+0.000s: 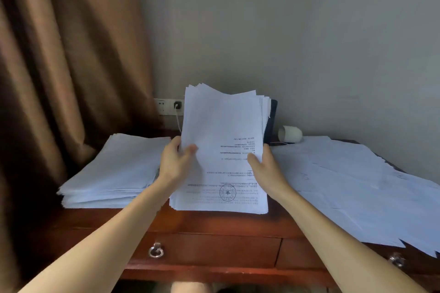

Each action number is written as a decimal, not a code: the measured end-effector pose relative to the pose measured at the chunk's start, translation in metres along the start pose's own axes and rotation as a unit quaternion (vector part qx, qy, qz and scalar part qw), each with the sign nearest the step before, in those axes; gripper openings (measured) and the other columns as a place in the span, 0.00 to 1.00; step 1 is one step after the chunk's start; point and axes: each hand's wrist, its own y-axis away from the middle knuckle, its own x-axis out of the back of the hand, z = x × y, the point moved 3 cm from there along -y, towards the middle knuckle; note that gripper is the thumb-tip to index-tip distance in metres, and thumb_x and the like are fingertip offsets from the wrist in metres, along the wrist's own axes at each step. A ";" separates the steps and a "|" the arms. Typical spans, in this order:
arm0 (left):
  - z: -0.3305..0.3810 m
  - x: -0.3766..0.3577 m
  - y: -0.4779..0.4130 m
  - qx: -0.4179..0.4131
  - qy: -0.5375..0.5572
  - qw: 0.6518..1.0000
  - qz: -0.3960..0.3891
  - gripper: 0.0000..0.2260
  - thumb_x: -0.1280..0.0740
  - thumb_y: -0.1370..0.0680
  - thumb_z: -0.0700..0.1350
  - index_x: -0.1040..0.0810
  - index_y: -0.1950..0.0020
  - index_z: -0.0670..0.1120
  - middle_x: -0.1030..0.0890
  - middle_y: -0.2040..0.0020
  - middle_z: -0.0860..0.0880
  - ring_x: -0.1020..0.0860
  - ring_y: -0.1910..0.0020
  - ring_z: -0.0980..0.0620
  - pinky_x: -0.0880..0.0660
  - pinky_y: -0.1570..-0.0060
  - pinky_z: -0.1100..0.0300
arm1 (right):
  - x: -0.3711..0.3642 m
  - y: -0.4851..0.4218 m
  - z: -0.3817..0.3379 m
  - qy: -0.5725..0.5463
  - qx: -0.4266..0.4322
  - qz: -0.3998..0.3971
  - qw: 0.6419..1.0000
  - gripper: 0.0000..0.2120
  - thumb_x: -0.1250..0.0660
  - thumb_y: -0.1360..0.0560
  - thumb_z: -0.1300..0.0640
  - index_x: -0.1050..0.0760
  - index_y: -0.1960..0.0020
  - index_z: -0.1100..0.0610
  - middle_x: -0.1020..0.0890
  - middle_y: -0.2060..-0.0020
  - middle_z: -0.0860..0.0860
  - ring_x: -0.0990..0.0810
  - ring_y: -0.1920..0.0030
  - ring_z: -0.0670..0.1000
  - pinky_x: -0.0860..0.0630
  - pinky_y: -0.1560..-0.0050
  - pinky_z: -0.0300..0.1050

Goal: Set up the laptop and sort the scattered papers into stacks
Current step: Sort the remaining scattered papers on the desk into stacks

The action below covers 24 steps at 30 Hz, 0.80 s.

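Note:
A thick bundle of white printed papers (223, 131) stands upright on its lower edge on the wooden desk (214, 223), its top sheet bearing upside-down text and a round stamp. My left hand (176, 162) grips its left edge and my right hand (264, 166) grips its right edge. A neat stack of papers (114, 171) lies on the desk's left side. Loose overlapping sheets (357, 188) cover the right side. A dark blue flat object (271, 121), possibly the laptop, stands behind the bundle, mostly hidden.
A white cup (290, 133) lies on its side by the wall. A wall socket with a plugged-in white cable (177, 106) is behind the desk. Brown curtains (59, 66) hang at the left. Desk drawers with ring pulls (156, 251) face me.

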 end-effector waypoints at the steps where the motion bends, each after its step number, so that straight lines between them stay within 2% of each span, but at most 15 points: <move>1: -0.002 0.013 -0.002 0.007 0.000 1.000 0.006 0.04 0.31 0.19 0.41 0.19 0.44 0.46 0.16 0.53 0.51 0.19 0.57 0.52 0.24 0.60 0.58 | -0.012 -0.004 -0.005 0.002 0.001 -0.012 1.000 0.11 0.40 0.19 0.60 0.30 0.37 0.55 0.21 0.46 0.42 0.22 0.46 0.39 0.28 0.53 0.33; 4: -0.011 0.055 -0.010 0.024 -0.019 0.999 0.026 0.04 0.31 0.19 0.41 0.19 0.46 0.45 0.15 0.54 0.50 0.19 0.57 0.50 0.24 0.60 0.57 | -0.050 -0.012 -0.020 -0.002 0.001 -0.043 0.999 0.10 0.41 0.18 0.59 0.30 0.37 0.55 0.22 0.46 0.41 0.23 0.48 0.38 0.28 0.59 0.29; 9: -0.023 0.119 -0.026 0.040 -0.054 0.996 0.062 0.04 0.31 0.18 0.42 0.18 0.45 0.43 0.16 0.53 0.51 0.17 0.55 0.50 0.22 0.59 0.58 | -0.116 -0.025 -0.039 -0.019 -0.003 -0.094 0.995 0.11 0.42 0.17 0.57 0.30 0.36 0.55 0.22 0.46 0.41 0.22 0.48 0.39 0.27 0.59 0.31; 13: -0.035 0.156 -0.049 0.057 -0.117 0.987 0.090 0.09 0.29 0.20 0.44 0.19 0.43 0.41 0.16 0.46 0.44 0.18 0.47 0.43 0.19 0.46 0.47 | -0.161 -0.040 -0.050 -0.038 0.007 -0.134 0.990 0.12 0.42 0.18 0.56 0.28 0.35 0.53 0.20 0.43 0.44 0.20 0.44 0.44 0.23 0.51 0.38; 16: -0.047 0.174 -0.071 0.057 -0.182 0.978 0.088 0.08 0.29 0.20 0.44 0.20 0.47 0.39 0.16 0.49 0.43 0.18 0.47 0.41 0.21 0.49 0.49 | -0.192 -0.050 -0.048 -0.044 -0.006 -0.167 0.985 0.14 0.43 0.18 0.57 0.26 0.35 0.51 0.19 0.42 0.44 0.20 0.44 0.44 0.22 0.48 0.40; 19: -0.061 0.188 -0.090 0.061 -0.222 0.970 0.078 0.07 0.29 0.20 0.43 0.21 0.47 0.39 0.17 0.48 0.42 0.19 0.48 0.41 0.23 0.51 0.52 | -0.224 -0.063 -0.038 -0.037 -0.041 -0.176 0.983 0.18 0.42 0.22 0.49 0.26 0.35 0.52 0.18 0.41 0.46 0.18 0.44 0.47 0.19 0.46 0.46; 24: -0.088 0.202 -0.122 0.087 -0.273 0.956 0.059 0.09 0.28 0.20 0.41 0.22 0.45 0.37 0.17 0.47 0.37 0.18 0.47 0.36 0.20 0.47 0.45 | -0.265 -0.083 -0.024 -0.008 -0.071 -0.159 0.985 0.25 0.44 0.28 0.43 0.28 0.35 0.52 0.18 0.41 0.47 0.18 0.46 0.51 0.19 0.43 0.56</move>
